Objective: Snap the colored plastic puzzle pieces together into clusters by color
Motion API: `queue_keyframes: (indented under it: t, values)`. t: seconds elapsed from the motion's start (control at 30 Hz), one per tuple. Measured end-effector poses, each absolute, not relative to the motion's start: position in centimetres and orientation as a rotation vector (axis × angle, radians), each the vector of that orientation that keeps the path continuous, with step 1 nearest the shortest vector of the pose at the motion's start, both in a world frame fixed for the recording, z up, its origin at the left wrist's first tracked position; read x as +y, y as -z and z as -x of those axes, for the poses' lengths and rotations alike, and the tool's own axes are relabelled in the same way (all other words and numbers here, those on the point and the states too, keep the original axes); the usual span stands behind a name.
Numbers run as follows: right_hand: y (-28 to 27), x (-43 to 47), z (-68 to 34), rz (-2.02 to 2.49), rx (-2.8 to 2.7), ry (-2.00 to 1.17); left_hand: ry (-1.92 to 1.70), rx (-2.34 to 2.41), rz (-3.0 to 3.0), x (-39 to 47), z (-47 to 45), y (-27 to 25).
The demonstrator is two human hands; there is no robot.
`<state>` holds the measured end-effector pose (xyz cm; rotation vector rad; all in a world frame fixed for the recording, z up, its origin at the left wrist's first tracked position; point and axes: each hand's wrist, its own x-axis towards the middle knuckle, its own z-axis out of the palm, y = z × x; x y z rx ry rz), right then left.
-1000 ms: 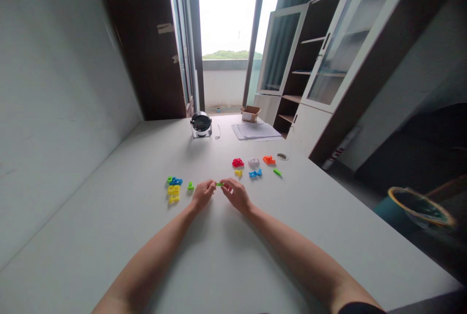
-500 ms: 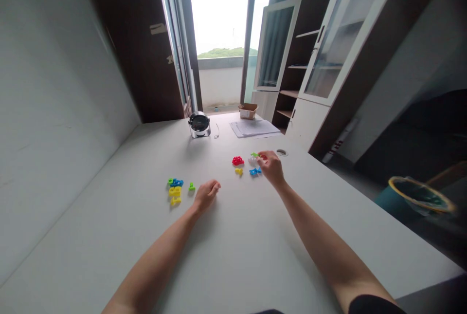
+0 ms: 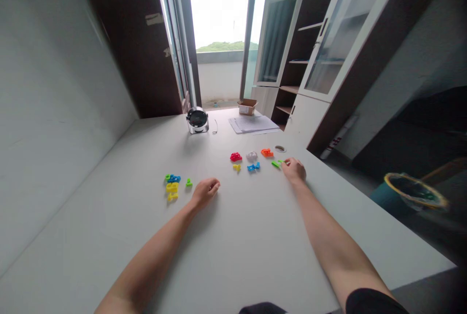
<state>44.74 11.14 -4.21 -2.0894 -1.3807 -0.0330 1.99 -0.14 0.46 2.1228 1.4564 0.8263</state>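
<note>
My right hand (image 3: 295, 170) is at the right end of a row of small plastic pieces, its fingertips pinched on a green plastic piece (image 3: 280, 161). Just left of it lies another green piece (image 3: 275, 164). Close by are orange pieces (image 3: 267, 153), white pieces (image 3: 251, 156), blue pieces (image 3: 253, 167), red pieces (image 3: 236, 157) and a yellow piece (image 3: 237, 168). My left hand (image 3: 205, 192) rests on the table with curled fingers, and nothing shows in it. Nearest to it is a lone green piece (image 3: 188, 183).
Further left are blue pieces (image 3: 174, 178) and yellow pieces (image 3: 172, 188). A round black device on a silver stand (image 3: 197, 120), papers (image 3: 253, 124) and a small cardboard box (image 3: 247, 107) occupy the far end of the white table (image 3: 233, 246). A cable hole (image 3: 280, 149) lies at right.
My right hand has moved right and slightly down, away from the white pieces, with green at its fingertips. The orange pieces have come into view. My left hand stays in place.
</note>
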Motion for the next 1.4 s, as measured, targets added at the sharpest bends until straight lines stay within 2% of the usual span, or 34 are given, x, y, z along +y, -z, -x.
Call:
queue_keyframes:
  t: [0.43, 1.4]
  values:
    - [4.1, 10.9, -43.3, 1.945, -1.563, 0.201, -0.832, 1.418, -2.164, -0.1, -2.2, -0.6]
    - [6.0, 12.0, -43.7, 1.913, -1.670, 0.182, -0.801, 1.415, -2.208, -0.1, -2.2, -0.6]
